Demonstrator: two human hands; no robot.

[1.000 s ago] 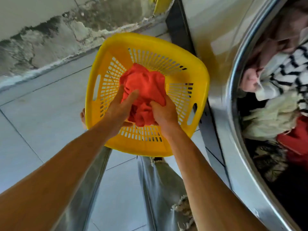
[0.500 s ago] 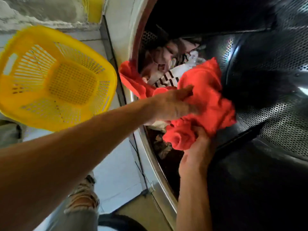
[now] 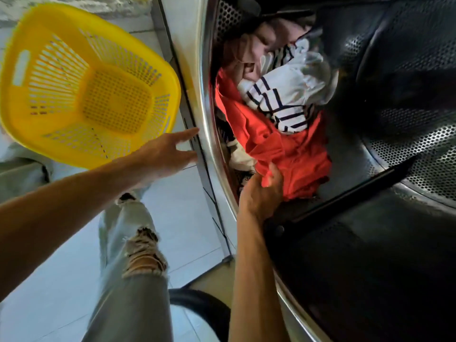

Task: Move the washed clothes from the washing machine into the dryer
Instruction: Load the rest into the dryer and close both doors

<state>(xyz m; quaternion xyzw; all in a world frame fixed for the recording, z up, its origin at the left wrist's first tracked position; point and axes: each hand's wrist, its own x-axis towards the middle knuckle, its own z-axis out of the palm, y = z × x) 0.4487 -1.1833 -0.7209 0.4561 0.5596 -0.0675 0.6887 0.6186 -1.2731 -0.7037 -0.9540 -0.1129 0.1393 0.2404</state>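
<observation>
Red garment [image 3: 283, 146] in drum [image 3: 407, 144]; right hand [image 3: 261, 193] gripping it.

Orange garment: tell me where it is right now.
The orange garment lies inside the drum, centre-right in the head view, under the striped top, its lower edge touched by the right hand.
</observation>
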